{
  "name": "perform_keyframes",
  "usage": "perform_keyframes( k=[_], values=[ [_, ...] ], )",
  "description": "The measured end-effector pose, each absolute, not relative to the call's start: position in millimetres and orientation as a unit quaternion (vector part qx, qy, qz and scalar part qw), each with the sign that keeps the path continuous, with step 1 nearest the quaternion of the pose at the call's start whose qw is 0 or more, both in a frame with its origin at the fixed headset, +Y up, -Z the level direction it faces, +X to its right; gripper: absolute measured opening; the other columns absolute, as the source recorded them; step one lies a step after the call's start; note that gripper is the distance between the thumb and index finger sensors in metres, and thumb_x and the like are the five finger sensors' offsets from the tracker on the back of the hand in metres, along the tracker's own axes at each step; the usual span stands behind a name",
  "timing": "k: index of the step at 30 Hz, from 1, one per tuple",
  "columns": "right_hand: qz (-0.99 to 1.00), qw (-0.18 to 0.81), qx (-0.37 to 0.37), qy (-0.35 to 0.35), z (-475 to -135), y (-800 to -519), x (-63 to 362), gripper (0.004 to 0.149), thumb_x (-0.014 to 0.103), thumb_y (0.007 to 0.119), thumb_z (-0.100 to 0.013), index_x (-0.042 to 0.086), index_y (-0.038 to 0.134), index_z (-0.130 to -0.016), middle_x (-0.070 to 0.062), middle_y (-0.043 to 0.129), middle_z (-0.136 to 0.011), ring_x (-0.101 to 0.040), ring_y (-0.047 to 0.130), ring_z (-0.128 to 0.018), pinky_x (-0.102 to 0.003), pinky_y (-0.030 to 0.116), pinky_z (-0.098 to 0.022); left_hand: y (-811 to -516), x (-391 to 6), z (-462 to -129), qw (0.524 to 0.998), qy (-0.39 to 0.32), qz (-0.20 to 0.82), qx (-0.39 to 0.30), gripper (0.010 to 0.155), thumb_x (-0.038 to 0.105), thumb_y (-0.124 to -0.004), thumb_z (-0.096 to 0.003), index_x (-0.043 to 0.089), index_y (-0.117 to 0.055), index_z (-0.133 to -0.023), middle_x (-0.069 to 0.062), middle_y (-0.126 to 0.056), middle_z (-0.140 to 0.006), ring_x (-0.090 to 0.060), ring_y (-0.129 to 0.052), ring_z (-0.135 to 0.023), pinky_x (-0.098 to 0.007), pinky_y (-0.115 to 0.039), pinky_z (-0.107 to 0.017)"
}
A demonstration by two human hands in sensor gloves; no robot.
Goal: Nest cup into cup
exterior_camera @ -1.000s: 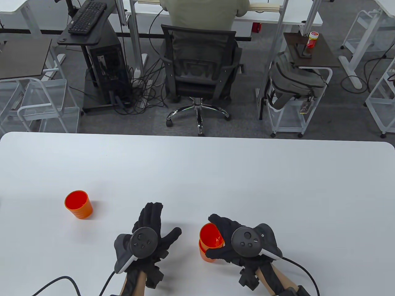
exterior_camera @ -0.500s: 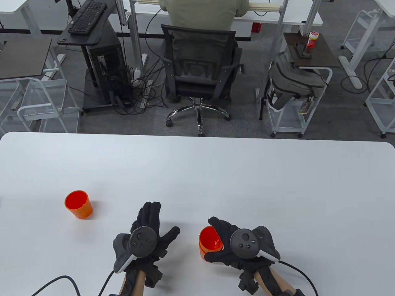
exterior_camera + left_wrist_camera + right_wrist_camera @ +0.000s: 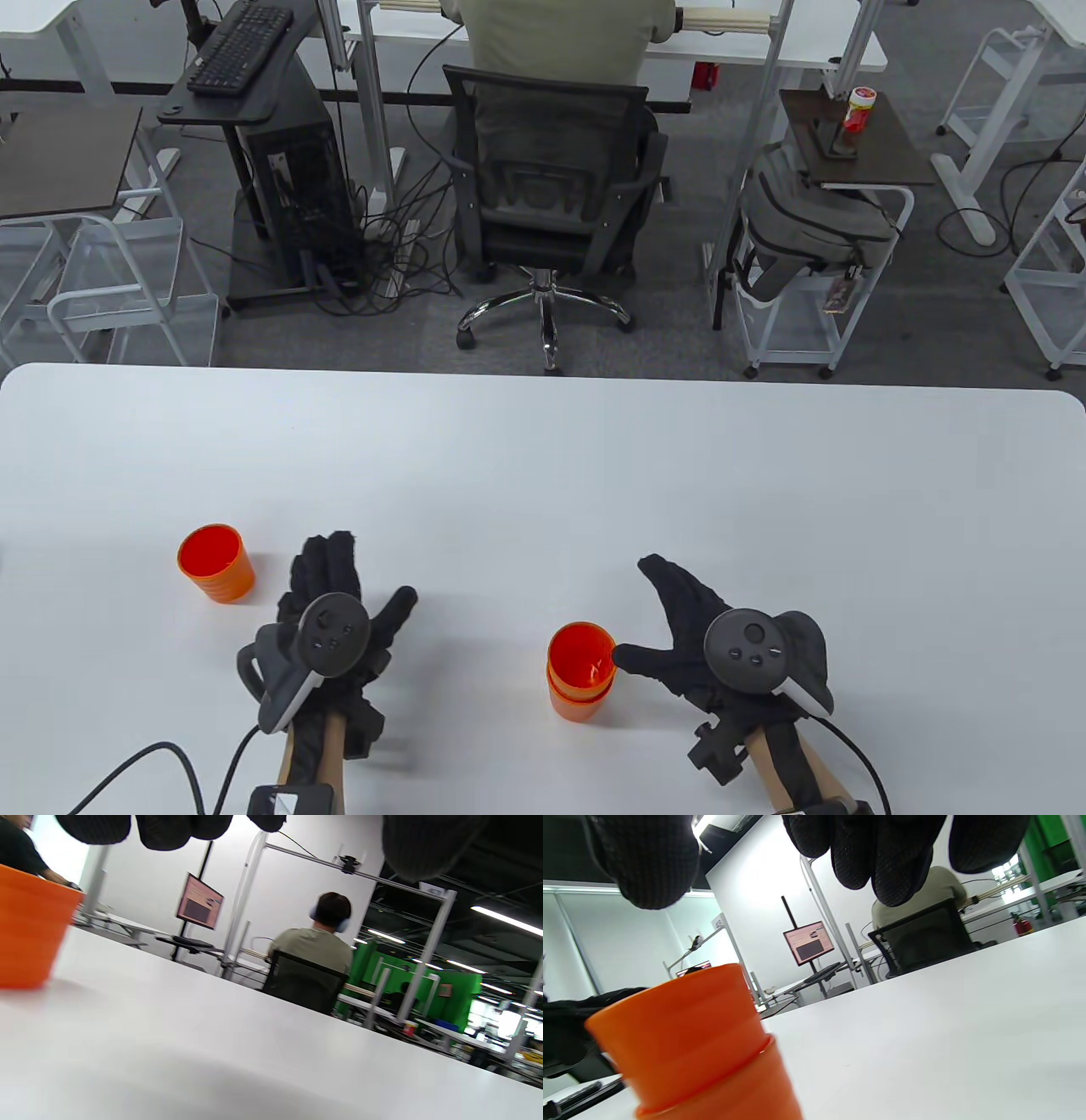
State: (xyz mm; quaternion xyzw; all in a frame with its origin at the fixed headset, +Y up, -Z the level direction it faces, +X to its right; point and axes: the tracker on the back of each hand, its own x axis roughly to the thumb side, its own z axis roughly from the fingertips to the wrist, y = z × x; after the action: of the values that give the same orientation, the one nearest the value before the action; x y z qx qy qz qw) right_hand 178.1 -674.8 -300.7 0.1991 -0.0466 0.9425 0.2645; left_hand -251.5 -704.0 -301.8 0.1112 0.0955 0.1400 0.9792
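- Orange nested cups (image 3: 581, 671) stand upright just left of the right hand (image 3: 708, 645), fingers spread, holding nothing
- Left hand (image 3: 335, 607) spread, single cup (image 3: 215, 562) to its left

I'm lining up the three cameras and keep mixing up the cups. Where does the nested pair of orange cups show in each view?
Table view: the nested cups stand low, centre-right, by the right hand's thumb.
Left wrist view: not in it; the orange cup at its left edge is the single cup.
Right wrist view: lower left, large and close.
Shared landmark: the seated person behind the table.
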Motion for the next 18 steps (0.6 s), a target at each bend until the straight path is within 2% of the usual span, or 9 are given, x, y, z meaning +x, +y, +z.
perform_keyframes(
  k=[6, 10, 16, 18],
  values=[
    [0.952, 0.257, 0.149, -0.069, -308.4, -674.1, 206.6, 0.096, 0.057, 0.083, -0.047, 0.002, 0.042, -0.115, -0.030, 0.057, -0.112, -0.053, 0.067, -0.096, -0.073, 0.056, -0.064, -706.8, -324.0, -320.4, 0.964, 0.206, 0.117, 0.120, 0.109, 0.080, -0.065, -0.0500, 0.002, -0.027, -0.117, -0.037, -0.037, -0.121, -0.058, -0.052, -0.107, -0.071, -0.058, -0.072],
    [0.950, 0.274, 0.135, -0.072, -310.6, -675.4, 216.0, 0.095, 0.056, 0.083, -0.047, 0.003, 0.043, -0.114, -0.030, 0.057, -0.111, -0.053, 0.067, -0.096, -0.073, 0.056, -0.064, -716.7, -356.3, -333.4, 0.947, 0.277, 0.134, 0.090, 0.114, 0.081, -0.068, -0.0470, 0.001, -0.027, -0.117, -0.036, -0.038, -0.121, -0.057, -0.054, -0.107, -0.070, -0.059, -0.072],
    [0.954, 0.261, 0.128, -0.072, -314.7, -678.7, 218.7, 0.095, 0.056, 0.083, -0.047, 0.003, 0.042, -0.114, -0.030, 0.057, -0.112, -0.053, 0.067, -0.096, -0.073, 0.056, -0.064, -732.5, -376.9, -351.0, 0.930, 0.331, 0.153, 0.032, 0.120, 0.082, -0.072, -0.0431, -0.004, -0.029, -0.116, -0.035, -0.046, -0.120, -0.053, -0.063, -0.105, -0.067, -0.063, -0.072],
    [0.955, 0.260, 0.126, -0.072, -315.6, -679.5, 219.7, 0.095, 0.056, 0.083, -0.047, 0.003, 0.043, -0.114, -0.030, 0.057, -0.112, -0.053, 0.067, -0.096, -0.073, 0.056, -0.064, -739.2, -379.0, -352.7, 0.924, 0.345, 0.163, 0.031, 0.121, 0.082, -0.074, -0.0422, -0.005, -0.032, -0.115, -0.035, -0.051, -0.118, -0.052, -0.068, -0.103, -0.067, -0.066, -0.071]
  ],
)
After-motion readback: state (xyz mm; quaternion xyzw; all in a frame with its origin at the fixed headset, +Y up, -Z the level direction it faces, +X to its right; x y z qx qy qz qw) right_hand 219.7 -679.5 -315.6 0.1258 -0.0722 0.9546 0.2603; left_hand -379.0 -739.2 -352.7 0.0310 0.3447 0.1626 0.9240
